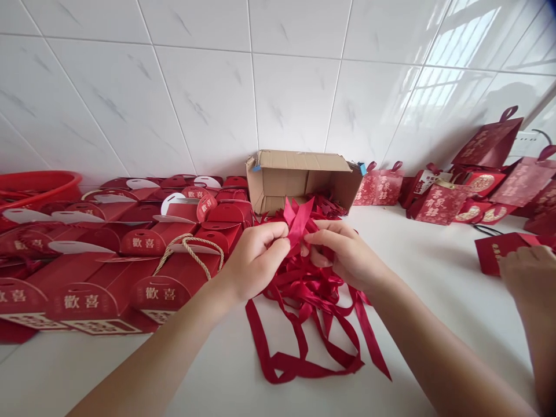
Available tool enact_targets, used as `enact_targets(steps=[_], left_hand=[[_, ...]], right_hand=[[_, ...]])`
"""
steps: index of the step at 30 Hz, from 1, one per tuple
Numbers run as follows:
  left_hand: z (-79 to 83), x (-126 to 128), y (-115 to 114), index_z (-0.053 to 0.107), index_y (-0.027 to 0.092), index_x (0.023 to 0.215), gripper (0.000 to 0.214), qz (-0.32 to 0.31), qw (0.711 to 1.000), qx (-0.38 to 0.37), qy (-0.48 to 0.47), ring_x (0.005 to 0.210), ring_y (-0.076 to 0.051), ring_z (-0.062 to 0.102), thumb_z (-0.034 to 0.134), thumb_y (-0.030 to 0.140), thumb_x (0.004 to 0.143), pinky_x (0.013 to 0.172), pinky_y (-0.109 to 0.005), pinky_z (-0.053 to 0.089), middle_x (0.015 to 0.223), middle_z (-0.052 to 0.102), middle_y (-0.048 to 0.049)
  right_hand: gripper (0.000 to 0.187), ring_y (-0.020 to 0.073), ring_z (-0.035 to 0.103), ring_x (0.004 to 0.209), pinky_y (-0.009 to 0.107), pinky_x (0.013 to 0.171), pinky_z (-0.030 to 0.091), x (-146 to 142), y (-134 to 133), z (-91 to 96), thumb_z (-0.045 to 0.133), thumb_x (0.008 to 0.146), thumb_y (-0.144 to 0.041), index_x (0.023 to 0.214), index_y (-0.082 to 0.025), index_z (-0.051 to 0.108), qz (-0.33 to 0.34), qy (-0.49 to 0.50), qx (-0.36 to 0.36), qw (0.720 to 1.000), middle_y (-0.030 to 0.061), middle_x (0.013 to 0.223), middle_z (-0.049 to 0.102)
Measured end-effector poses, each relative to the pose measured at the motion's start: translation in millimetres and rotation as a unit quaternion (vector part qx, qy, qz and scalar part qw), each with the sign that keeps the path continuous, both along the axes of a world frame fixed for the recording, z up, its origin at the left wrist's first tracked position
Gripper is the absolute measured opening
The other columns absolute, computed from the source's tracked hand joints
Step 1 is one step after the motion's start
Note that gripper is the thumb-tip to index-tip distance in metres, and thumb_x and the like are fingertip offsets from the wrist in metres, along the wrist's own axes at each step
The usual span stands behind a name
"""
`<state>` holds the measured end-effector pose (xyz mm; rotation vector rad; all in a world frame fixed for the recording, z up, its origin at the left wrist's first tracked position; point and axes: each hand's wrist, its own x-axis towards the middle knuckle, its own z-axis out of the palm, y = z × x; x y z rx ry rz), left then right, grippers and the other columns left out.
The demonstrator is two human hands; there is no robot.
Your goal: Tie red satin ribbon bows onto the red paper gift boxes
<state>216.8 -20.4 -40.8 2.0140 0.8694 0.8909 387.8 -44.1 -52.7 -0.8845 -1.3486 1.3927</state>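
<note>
**Both hands pinch a red ribbon before the carton**

Gold characters "歡喜" stand on the arched flaps of the red gift boxes (108,272) packed to the left of the carton (299,176). The red bags (438,202) to its right carry gold characters too small to read. The ribbon (299,223) is glossy deep red, its flat ends fanning upward just in front of the carton's open mouth. The left hand (254,255) and right hand (347,255) sit close together, each with its fingers closed on that ribbon. Below them a heap (304,324) of similar red strips sprawls on the white table (434,289), on the near side of the carton. Far to the carton's right, another person's hand (525,272) rests by a red packet (495,252).
</note>
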Motion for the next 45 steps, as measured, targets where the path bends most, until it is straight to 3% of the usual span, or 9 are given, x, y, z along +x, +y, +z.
enact_targets(steps=[8,13,17,26,32,39,42,45], left_hand=[[-0.8,-0.4,1.5,0.034,0.019,0.059,0.030,0.000,0.999,-0.030,0.032,0.054,-0.010,0.031,0.043,0.025,0.087,0.050,-0.025,0.026,0.056,0.032,0.0057],[-2.7,1.0,5.4,0.055,0.020,0.077,0.020,0.070,0.995,0.028,-0.067,0.067,-0.012,0.051,0.053,0.037,0.087,0.063,-0.025,0.042,0.073,0.056,0.0028],[-2.4,2.2,6.8,0.059,0.018,0.080,0.014,0.080,0.988,0.072,-0.110,0.077,-0.013,0.058,0.062,0.032,0.083,0.070,-0.024,0.047,0.080,0.061,0.0006],[0.9,-2.8,7.3,0.062,0.018,0.080,0.017,0.061,0.980,-0.057,-0.181,0.070,-0.009,0.061,0.072,0.032,0.076,0.064,-0.019,0.049,0.078,0.066,0.0011],[6.0,-1.9,2.0,0.049,0.022,0.089,0.032,0.096,0.980,-0.067,-0.163,0.053,-0.007,0.056,0.075,0.026,0.072,0.049,-0.017,0.044,0.069,0.068,0.0047],[3.2,-1.7,1.4,0.052,0.018,0.071,0.021,0.115,0.989,0.016,-0.091,0.060,-0.010,0.059,0.070,0.028,0.075,0.056,-0.020,0.046,0.067,0.063,0.0026],[4.3,-1.6,-1.0,0.056,0.019,0.080,0.018,0.114,0.990,0.030,-0.074,0.062,-0.011,0.060,0.068,0.032,0.077,0.057,-0.021,0.047,0.072,0.066,0.0002],[6.8,-2.0,-4.2,0.054,0.022,0.097,0.033,0.119,0.991,0.021,-0.065,0.049,-0.008,0.053,0.071,0.039,0.074,0.048,-0.020,0.044,0.070,0.064,0.0033]], right_hand=[[0.037,0.0046,0.030,0.044,0.022,0.042,0.018,-2.8,3.2,-6.2,0.058,0.087,-0.045,0.065,-0.015,0.055,-0.040,-0.009,0.012,0.999,-0.0043,0.054,0.044],[0.037,0.0038,0.030,0.043,0.021,0.042,0.018,-3.3,3.6,-5.5,0.059,0.087,-0.042,0.063,-0.015,0.053,-0.030,-0.008,0.007,0.999,-0.0046,0.053,0.044],[0.037,0.0035,0.029,0.043,0.021,0.041,0.018,-3.4,0.3,-3.4,0.059,0.087,-0.042,0.063,-0.014,0.054,-0.008,-0.022,0.006,1.000,-0.0052,0.051,0.043],[0.037,0.0040,0.026,0.043,0.021,0.041,0.017,-2.8,-4.3,0.4,0.056,0.089,-0.043,0.065,-0.014,0.055,0.036,-0.071,0.010,0.997,-0.0071,0.048,0.035],[0.039,0.0045,0.020,0.047,0.022,0.042,0.014,-3.9,-3.2,-2.8,0.057,0.087,-0.046,0.064,-0.017,0.043,0.013,-0.066,0.019,0.998,-0.0079,0.054,0.026],[0.045,0.0046,0.021,0.047,0.023,0.043,0.013,-4.5,-4.5,-0.9,0.063,0.081,-0.050,0.060,-0.018,0.040,0.015,-0.122,0.023,0.992,-0.0074,0.054,0.028],[0.043,0.0045,0.021,0.047,0.023,0.043,0.014,-4.3,-4.6,-0.5,0.064,0.080,-0.049,0.061,-0.017,0.043,0.019,-0.098,0.020,0.995,-0.0073,0.055,0.029],[0.042,0.0041,0.022,0.047,0.022,0.043,0.015,-4.3,-5.0,-0.2,0.066,0.079,-0.047,0.060,-0.017,0.043,0.015,-0.093,0.028,0.995,-0.0076,0.054,0.029]])
